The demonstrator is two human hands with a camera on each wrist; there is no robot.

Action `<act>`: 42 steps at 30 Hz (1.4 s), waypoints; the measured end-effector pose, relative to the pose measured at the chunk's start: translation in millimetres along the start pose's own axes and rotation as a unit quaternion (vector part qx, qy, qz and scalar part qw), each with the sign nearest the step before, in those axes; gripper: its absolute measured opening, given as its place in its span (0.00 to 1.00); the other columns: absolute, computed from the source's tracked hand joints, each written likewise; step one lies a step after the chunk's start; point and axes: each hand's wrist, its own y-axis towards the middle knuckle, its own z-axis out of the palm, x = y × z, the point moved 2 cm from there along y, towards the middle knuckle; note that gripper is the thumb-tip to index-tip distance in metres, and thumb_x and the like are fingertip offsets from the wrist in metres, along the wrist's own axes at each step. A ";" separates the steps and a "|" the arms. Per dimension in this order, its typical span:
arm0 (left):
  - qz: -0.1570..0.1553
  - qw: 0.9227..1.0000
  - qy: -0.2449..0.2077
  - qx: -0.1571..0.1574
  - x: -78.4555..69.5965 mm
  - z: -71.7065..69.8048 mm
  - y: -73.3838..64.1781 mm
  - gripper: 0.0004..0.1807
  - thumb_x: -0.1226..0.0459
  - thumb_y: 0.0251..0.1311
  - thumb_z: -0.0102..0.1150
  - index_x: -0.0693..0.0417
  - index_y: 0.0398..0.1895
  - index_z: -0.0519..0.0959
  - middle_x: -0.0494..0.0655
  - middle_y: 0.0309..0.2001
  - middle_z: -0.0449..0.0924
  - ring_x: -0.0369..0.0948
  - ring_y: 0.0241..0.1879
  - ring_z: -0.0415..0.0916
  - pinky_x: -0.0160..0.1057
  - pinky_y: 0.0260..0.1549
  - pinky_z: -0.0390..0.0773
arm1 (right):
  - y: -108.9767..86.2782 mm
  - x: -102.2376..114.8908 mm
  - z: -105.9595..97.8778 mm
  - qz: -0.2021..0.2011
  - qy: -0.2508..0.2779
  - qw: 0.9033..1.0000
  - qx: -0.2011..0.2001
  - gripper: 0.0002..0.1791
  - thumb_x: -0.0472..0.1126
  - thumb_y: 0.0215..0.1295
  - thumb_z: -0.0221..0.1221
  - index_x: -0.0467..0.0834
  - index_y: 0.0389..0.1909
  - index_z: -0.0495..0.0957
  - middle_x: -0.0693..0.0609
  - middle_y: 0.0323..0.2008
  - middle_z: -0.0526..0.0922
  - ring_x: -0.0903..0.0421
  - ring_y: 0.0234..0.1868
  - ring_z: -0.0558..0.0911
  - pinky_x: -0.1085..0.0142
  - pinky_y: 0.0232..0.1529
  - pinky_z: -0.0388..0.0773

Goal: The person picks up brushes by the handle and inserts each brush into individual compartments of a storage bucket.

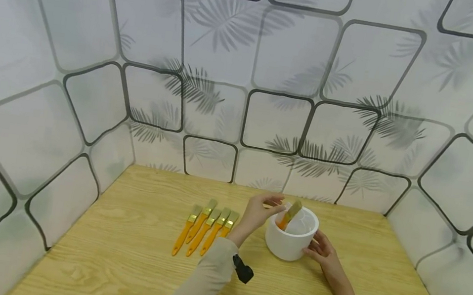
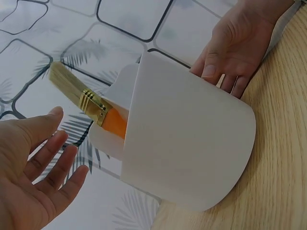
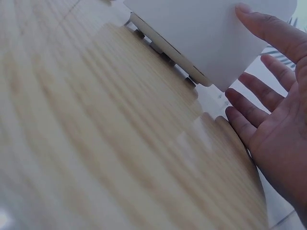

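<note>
A white round holder [image 1: 288, 246] with clear dividers inside stands on the table. One paintbrush [image 2: 88, 100], with an orange handle and a gold-coloured ferrule, leans in it bristles up. My left hand [image 1: 258, 215] hovers at the holder's left rim beside this brush; in the left wrist view its fingers are spread and apart from the brush. At the holder's right side, my right hand [image 3: 283, 96] touches the white wall with its thumb, the other fingers extended along the side. Dark feet show under the holder's base in the right wrist view.
Left of my left forearm, several orange-handled paintbrushes [image 1: 204, 225] lie side by side, bristles pointing away. The light wooden table [image 1: 127, 262] ends at a patterned cloth wall [image 1: 218, 115] at the back and both sides.
</note>
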 end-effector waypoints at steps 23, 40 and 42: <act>-0.001 1.000 0.005 -0.009 17.3 -21.8 -7.7 0.16 0.59 0.55 0.63 0.57 0.45 0.81 0.51 0.39 0.83 0.46 0.38 0.80 0.30 0.33 0.79 | 0.7 -0.7 0.0 0.001 -0.009 1.000 -0.011 0.37 0.32 0.62 0.57 0.44 0.70 0.52 0.64 0.54 0.68 0.70 0.53 0.72 0.77 0.49 0.71; -0.017 0.999 0.007 -0.028 27.7 -46.7 -14.1 0.13 0.65 0.56 0.62 0.58 0.44 0.81 0.52 0.40 0.82 0.48 0.40 0.79 0.34 0.39 0.79 | 3.9 -0.3 -5.1 0.004 -0.016 1.000 -0.015 0.37 0.33 0.62 0.57 0.44 0.70 0.53 0.61 0.53 0.69 0.69 0.52 0.73 0.78 0.49 0.71; -0.020 0.999 0.001 -0.031 28.4 -50.0 -14.7 0.13 0.65 0.56 0.62 0.59 0.44 0.81 0.53 0.40 0.82 0.49 0.40 0.78 0.36 0.40 0.80 | 4.3 0.2 -5.8 0.002 -0.014 1.000 -0.014 0.37 0.33 0.62 0.57 0.44 0.70 0.53 0.62 0.53 0.68 0.70 0.52 0.73 0.78 0.49 0.71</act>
